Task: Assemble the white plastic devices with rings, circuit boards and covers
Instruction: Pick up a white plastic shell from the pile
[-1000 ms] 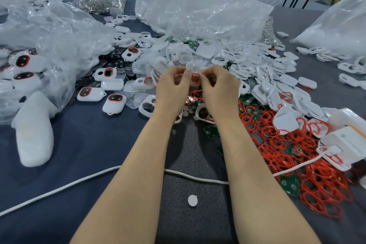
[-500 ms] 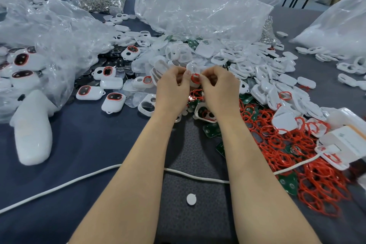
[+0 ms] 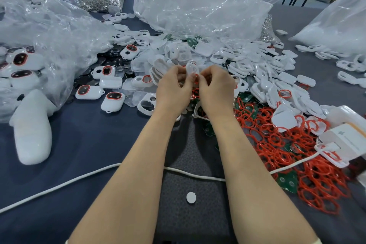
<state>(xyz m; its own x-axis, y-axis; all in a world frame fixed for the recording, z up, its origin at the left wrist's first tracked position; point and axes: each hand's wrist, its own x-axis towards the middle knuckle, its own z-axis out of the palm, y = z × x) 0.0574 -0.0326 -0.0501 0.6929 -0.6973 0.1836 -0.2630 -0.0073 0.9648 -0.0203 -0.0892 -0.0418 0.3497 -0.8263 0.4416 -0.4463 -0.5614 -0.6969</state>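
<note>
A dark worktop carried everything. Crumpled clear bags lay far and left, probably emptied so the parts could spread within reach. Loose white shells were heaped across the far middle and right. Red rings sprawled near right, with green boards showing among them. Each kind of part seemed to be kept in its own patch for quick picking. Finished devices sat apart on the left, likely put aside as done.

At centre, the left hand and right hand met fingertip to fingertip. Both pinched one pale translucent piece raised over the near edge of the shells. A bit of red showed at its lower edge, so a ring was probably being seated; the fingers hid the fit. Two pinching hands would steady so small a part. A white disc lay alone near the person.
</note>
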